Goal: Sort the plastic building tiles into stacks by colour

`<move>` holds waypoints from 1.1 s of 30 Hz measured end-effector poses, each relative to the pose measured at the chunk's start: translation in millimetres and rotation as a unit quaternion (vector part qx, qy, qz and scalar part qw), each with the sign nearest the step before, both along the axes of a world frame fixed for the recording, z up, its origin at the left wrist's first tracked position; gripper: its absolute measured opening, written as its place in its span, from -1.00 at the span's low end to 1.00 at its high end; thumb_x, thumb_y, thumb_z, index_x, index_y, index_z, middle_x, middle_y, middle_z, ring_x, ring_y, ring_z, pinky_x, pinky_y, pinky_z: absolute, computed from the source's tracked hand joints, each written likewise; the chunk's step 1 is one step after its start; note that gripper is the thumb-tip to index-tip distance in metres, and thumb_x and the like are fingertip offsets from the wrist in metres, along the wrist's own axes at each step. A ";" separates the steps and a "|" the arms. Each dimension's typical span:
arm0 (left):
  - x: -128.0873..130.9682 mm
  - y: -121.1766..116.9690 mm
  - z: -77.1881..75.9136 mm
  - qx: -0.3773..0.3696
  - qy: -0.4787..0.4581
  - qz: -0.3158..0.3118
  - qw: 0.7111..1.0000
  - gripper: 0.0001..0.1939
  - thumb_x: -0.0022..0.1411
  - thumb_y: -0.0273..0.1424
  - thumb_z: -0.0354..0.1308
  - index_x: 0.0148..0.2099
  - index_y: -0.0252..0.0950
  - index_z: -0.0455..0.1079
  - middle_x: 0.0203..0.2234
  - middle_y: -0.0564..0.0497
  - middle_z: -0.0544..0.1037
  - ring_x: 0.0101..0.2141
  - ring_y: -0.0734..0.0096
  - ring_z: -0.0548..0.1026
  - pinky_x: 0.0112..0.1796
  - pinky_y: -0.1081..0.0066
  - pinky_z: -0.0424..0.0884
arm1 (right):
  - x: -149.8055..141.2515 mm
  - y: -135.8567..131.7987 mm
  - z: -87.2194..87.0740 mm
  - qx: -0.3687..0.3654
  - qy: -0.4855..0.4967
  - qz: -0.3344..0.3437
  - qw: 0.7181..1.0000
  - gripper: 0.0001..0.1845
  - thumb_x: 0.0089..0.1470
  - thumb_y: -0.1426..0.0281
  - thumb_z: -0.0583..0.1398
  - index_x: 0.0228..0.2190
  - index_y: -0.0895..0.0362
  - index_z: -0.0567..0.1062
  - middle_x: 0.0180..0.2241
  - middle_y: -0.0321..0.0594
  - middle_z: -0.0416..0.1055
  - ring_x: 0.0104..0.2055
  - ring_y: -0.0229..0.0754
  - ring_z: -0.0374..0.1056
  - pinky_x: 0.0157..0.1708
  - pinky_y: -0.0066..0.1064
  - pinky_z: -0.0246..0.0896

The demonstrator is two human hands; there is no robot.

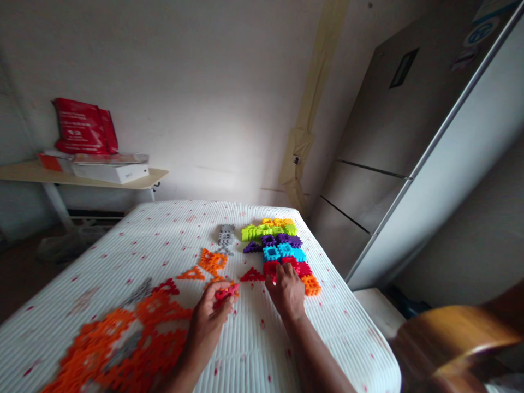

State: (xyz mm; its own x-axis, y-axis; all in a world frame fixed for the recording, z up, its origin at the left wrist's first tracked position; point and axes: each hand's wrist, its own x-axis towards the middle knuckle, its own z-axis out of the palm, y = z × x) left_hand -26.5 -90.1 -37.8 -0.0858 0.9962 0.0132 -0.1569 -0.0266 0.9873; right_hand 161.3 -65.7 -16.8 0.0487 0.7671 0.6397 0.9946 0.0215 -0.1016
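Between the thumb and fingers of my left hand [215,305] is a red plastic interlocking building piece [226,292]. My right hand [289,289] reaches over the row of red building pieces [302,268], its curled fingers gripping at their near left part; the fingertips are partly hidden. A red triangular piece [252,274] lies flat between the two hands. Behind the red row stand grouped light blue pieces [284,251], purple pieces [286,240], lime green pieces [257,232] and yellow pieces [278,222]. An orange block [311,285] sits just right of my right hand.
Loose orange pieces [164,305], with some grey ones, spread over the left front of the cloth-covered table [135,245]. A grey stack [226,237] and more orange pieces [213,261] lie mid-table. A refrigerator [368,136] stands right; a side table [24,172] holds boxes and a red bag.
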 end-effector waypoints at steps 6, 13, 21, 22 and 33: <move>-0.9 -2.0 2.7 0.000 -0.009 -0.021 1.000 -0.51 -0.01 -0.16 0.21 -0.07 -0.27 0.22 -0.29 -0.09 0.56 -0.45 0.41 0.47 -0.47 0.45 0.33 | 0.1 -1.7 5.3 0.012 0.007 0.017 1.000 -0.89 0.05 0.40 0.14 -0.40 0.15 0.46 -0.40 -0.15 0.37 -0.42 -0.18 0.31 -0.57 -0.48 0.05; -1.2 -6.5 7.2 -0.010 -0.038 -0.046 0.998 -0.45 0.12 -0.20 0.08 0.13 -0.23 0.08 -0.45 0.04 0.51 -0.53 0.45 0.41 -0.44 0.41 0.31 | -13.2 -13.8 8.3 0.035 0.072 0.281 0.957 -0.77 0.17 0.46 0.03 -0.23 0.15 0.47 -0.27 -0.11 0.44 -0.26 -0.21 0.38 -0.31 -0.44 0.31; 0.5 -9.5 9.0 -0.010 -0.014 -0.078 0.997 -0.40 0.10 -0.20 0.06 0.16 -0.22 0.04 -0.59 0.14 0.41 -0.61 0.49 0.33 -0.55 0.49 0.24 | -29.3 -24.8 8.2 -0.006 0.043 0.417 0.908 -0.74 0.24 0.43 0.01 -0.12 0.10 0.44 -0.25 -0.13 0.48 -0.25 -0.22 0.41 -0.25 -0.41 0.36; 0.4 -8.9 8.7 -0.015 -0.002 -0.075 0.997 -0.40 0.09 -0.19 0.07 0.16 -0.22 0.06 -0.57 0.13 0.42 -0.61 0.48 0.33 -0.56 0.49 0.24 | -28.6 -25.4 7.7 -0.009 0.041 0.417 0.908 -0.74 0.23 0.44 0.00 -0.15 0.11 0.45 -0.29 -0.14 0.48 -0.28 -0.22 0.41 -0.27 -0.42 0.36; -0.1 -4.3 4.9 0.097 0.260 -0.023 0.960 -0.95 -0.08 -0.38 0.13 -0.50 -0.22 0.40 -0.62 0.08 0.48 -0.54 0.37 0.43 -0.45 0.44 0.32 | -8.6 -28.8 1.8 0.003 0.091 0.321 0.943 -0.74 0.17 0.51 -0.02 -0.41 0.13 0.44 -0.44 -0.15 0.44 -0.38 -0.23 0.39 -0.37 -0.47 0.28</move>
